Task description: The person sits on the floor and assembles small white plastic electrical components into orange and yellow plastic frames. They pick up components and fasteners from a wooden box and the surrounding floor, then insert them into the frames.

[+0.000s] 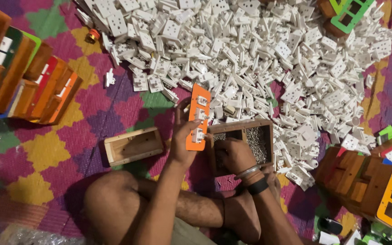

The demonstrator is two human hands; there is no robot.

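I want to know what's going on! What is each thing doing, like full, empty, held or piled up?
Orange plate: upright, held by left hand.
Screw box: open, holding screws; right hand inside.
Small wooden box: open, empty.
White sockets: loosely heaped.

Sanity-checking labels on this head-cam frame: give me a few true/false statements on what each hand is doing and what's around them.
1. The left hand holds an orange faceplate with white sockets fitted in it. True.
2. The right hand holds a screwdriver above the pile. False: it reaches into the wooden tray of screws; no tool shows.
3. An open wooden box lies on the mat to the left of the left hand. True.
4. The pile of white socket modules sits inside a basket. False: it lies loose on the patterned mat.
5. The assembled wooden boxes at upper left all have blue fronts. False: mostly orange, red and green.
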